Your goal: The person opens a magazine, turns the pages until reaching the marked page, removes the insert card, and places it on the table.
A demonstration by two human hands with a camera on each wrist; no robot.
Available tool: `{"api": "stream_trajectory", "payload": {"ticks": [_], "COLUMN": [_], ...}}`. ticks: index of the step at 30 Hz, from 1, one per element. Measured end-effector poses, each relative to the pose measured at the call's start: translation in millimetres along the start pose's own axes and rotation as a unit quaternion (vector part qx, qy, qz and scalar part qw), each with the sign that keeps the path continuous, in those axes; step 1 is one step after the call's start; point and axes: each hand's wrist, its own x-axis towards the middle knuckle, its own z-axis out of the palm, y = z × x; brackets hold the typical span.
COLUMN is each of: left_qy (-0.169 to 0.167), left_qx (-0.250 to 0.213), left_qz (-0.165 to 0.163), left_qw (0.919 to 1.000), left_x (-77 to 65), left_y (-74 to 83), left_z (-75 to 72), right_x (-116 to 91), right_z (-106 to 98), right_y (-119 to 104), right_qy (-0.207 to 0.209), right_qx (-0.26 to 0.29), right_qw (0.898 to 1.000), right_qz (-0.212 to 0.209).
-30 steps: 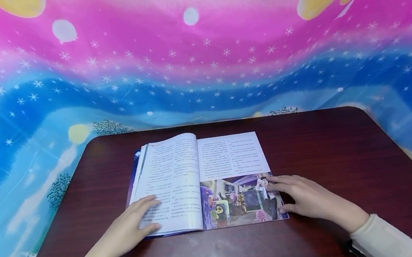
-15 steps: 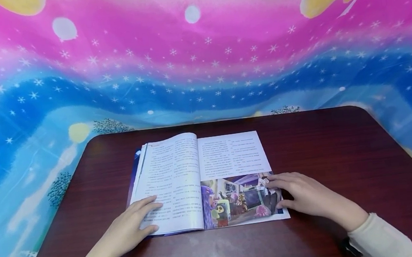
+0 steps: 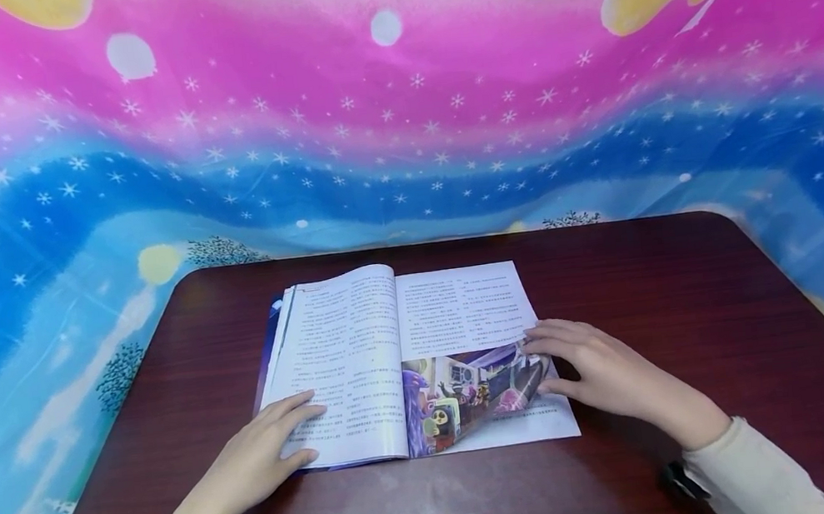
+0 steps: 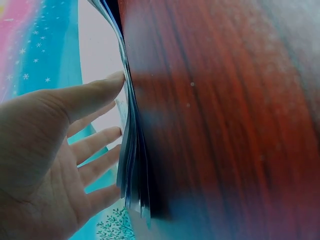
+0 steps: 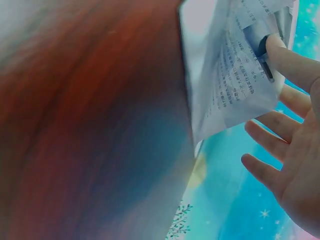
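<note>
An open magazine (image 3: 345,339) lies on the table, printed text on both sides and a colour picture at the lower right. My left hand (image 3: 252,458) rests with fingers spread on the lower left pages; in the left wrist view its thumb lies by the bottom edge of the page stack (image 4: 131,145). At the right, my right hand (image 3: 608,370) pinches the outer edge of the picture page (image 3: 486,391), whose lower corner is lifted and curled. Another text page (image 3: 543,427) shows beneath it. In the right wrist view the thumb presses the raised page (image 5: 230,85).
The dark wooden table (image 3: 656,282) extends around the magazine on all sides. A pink and blue patterned cloth (image 3: 398,124) hangs behind it and along its sides. A dark band (image 3: 684,481) sits by the right sleeve.
My right hand has moved slightly up and raised the lower right corner of the picture page, uncovering part of the page below. The left hand has stayed in place.
</note>
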Motion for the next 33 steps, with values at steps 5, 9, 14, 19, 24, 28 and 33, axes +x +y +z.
{"api": "stream_trajectory", "payload": {"ticks": [5,9,14,19,24,28,33], "left_qy": [0.003,0.019,0.051,0.086,0.143,0.179,0.206], "left_qx": [-0.003,-0.008,-0.017,-0.003,-0.004,-0.026,-0.067], "left_qz": [-0.002,-0.001,0.015,0.029,0.073,0.109,0.154], "left_qw": [1.0000,0.9998,0.9984,0.9959,0.9871,0.9774,0.9640], "left_x": [0.9,4.0,12.0,22.4,32.2,39.2,47.9], "left_y": [1.0,4.3,16.8,37.7,60.9,79.0,99.7], "left_z": [-3.1,-3.9,-5.7,-7.7,-7.3,-6.9,-6.3], "right_x": [8,16,25,31,37,41,46], "right_z": [-5,-8,-12,-17,-23,-26,-28], "right_y": [-6,-10,-16,-24,-33,-41,-51], "right_qy": [0.028,0.066,0.114,0.129,0.142,0.158,0.174], "right_qx": [0.006,0.008,0.008,0.013,0.012,0.010,0.009], "right_qw": [1.000,0.997,0.991,0.989,0.987,0.985,0.982], "right_qz": [-0.011,-0.032,-0.063,-0.064,-0.068,-0.075,-0.075]}}
